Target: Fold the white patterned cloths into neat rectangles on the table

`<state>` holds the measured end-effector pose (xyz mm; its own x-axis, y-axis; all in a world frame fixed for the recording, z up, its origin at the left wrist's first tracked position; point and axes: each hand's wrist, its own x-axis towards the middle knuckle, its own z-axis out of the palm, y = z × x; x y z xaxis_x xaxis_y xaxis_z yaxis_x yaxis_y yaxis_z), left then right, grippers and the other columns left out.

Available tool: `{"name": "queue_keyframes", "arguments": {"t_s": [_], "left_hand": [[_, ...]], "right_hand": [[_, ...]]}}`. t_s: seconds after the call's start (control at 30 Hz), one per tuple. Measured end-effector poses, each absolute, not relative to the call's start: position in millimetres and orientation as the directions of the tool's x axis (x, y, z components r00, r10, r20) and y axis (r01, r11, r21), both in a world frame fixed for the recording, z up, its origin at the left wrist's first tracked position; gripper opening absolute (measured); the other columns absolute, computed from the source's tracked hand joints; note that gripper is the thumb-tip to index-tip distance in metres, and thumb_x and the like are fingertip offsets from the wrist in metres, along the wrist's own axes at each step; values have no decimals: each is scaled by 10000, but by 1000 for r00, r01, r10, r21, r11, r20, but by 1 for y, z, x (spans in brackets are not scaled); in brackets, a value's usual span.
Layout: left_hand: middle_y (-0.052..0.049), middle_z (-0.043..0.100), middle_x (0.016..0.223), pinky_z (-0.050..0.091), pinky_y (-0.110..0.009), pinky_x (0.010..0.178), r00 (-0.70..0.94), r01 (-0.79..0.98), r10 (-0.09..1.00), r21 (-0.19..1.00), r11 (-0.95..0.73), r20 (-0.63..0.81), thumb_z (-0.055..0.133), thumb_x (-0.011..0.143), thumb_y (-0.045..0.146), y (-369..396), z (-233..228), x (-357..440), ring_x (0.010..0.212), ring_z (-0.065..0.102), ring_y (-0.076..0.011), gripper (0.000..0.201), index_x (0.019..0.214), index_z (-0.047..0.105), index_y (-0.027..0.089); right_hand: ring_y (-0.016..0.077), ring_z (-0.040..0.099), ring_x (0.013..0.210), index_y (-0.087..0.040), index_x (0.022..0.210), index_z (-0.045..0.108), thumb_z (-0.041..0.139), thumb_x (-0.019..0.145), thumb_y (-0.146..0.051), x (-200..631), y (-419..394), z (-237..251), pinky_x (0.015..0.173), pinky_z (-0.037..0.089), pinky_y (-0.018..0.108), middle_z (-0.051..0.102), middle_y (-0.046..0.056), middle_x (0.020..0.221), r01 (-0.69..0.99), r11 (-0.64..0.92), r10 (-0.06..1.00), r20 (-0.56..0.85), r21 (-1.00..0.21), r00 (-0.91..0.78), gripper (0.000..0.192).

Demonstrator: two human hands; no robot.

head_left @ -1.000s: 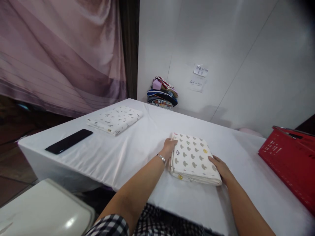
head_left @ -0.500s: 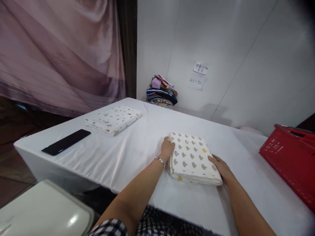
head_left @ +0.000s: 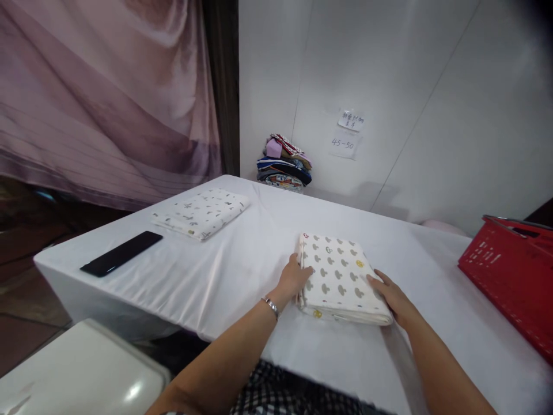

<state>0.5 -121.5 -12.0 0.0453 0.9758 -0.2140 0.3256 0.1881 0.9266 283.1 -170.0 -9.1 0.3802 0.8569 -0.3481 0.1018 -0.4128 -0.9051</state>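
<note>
A folded white cloth (head_left: 339, 274) printed with grey mushroom shapes and a few yellow and red ones lies flat on the white-covered table (head_left: 242, 276). My left hand (head_left: 294, 278) grips its left edge, thumb on top and fingers along the side. At the right edge, my right hand (head_left: 394, 298) holds the same cloth with its thumb over the top; the fingers beneath are partly hidden. Another folded white cloth (head_left: 205, 212) with small dark prints lies farther back on the left, apart from both hands.
A black phone-like slab (head_left: 122, 253) rests near the table's left edge. On the right stands a red basket (head_left: 505, 282). A stack of folded fabrics (head_left: 284, 164) is against the wall behind the table. A pale stool-like surface (head_left: 82, 369) sits at lower left.
My left hand has slid a little toward me along the cloth's left edge. My right hand stays at the right edge. The cloth has hardly moved; the view shifted slightly.
</note>
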Motion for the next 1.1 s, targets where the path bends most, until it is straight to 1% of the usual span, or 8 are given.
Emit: {"name": "queue_keyframes", "arguments": {"t_s": [0.2, 0.47, 0.6, 0.73, 0.8, 0.87, 0.97, 1.1], "left_hand": [[-141, 592, 1195, 445, -297, 802, 31, 193, 965, 949, 250, -260, 699, 668, 270, -115, -17, 6, 1027, 582, -257, 768, 1347, 358, 160], [-152, 595, 1166, 437, -283, 799, 25, 268, 984, 949, 165, -178, 711, 659, 285, -66, -5, 34, 998, 592, -243, 845, 1377, 295, 127], [-165, 600, 1152, 437, -278, 777, 25, 288, 978, 938, 191, -207, 759, 621, 356, -64, -3, 30, 978, 600, -254, 869, 1348, 347, 114], [-126, 636, 1065, 451, -251, 700, 75, 265, 969, 942, 207, -234, 753, 639, 410, -76, -14, 18, 870, 624, -219, 844, 1346, 373, 146], [-109, 650, 1007, 454, -245, 682, 83, 217, 970, 954, 208, -230, 703, 702, 428, -80, -22, 13, 809, 625, -192, 765, 1340, 386, 149], [-95, 658, 940, 456, -246, 659, 82, 152, 970, 965, 215, -229, 626, 778, 418, -81, -30, 10, 733, 618, -165, 651, 1325, 404, 145], [-68, 665, 847, 450, -238, 608, 123, 88, 965, 971, 224, -233, 587, 813, 342, -78, -39, 8, 625, 588, -132, 521, 1277, 455, 146], [-50, 665, 809, 442, -230, 570, 191, 107, 954, 971, 215, -232, 607, 775, 228, -74, -41, 8, 571, 563, -118, 451, 1209, 512, 151]], "right_hand": [[233, 656, 928, -244, 1367, 439, 777, 590, -365, 274, -169, -21, 757, 544, 287, 620, 76, 1199, 110, -275, 873, -200, -955, 446, 856], [221, 625, 996, -209, 1383, 406, 729, 612, -402, 271, -141, -22, 802, 526, 265, 610, 70, 1196, 132, -129, 765, -14, -983, 644, 858], [236, 608, 1034, -185, 1361, 437, 750, 591, -448, 286, -133, -26, 854, 510, 291, 592, 94, 1227, 156, -265, 775, -114, -952, 622, 872], [221, 642, 949, -179, 1337, 455, 720, 632, -471, 299, -138, -32, 793, 533, 282, 650, 81, 1121, 77, -259, 820, -177, -963, 544, 808], [241, 616, 1007, -170, 1277, 516, 699, 656, -463, 296, -144, -29, 855, 509, 312, 638, 91, 1142, 183, -249, 804, -98, -951, 587, 710], [273, 558, 1096, -168, 1210, 569, 641, 714, -448, 285, -151, -22, 937, 456, 378, 595, 106, 1215, 413, -205, 775, 110, -887, 622, 574], [275, 512, 1145, -205, 1156, 596, 515, 815, -418, 251, -160, -5, 951, 430, 421, 583, 90, 1232, 711, -10, 799, 422, -703, 429, 411], [274, 551, 1079, -240, 1159, 597, 544, 812, -402, 189, -163, 4, 958, 414, 447, 636, 74, 1129, 802, 319, 888, 455, -505, -67, 387]]}}
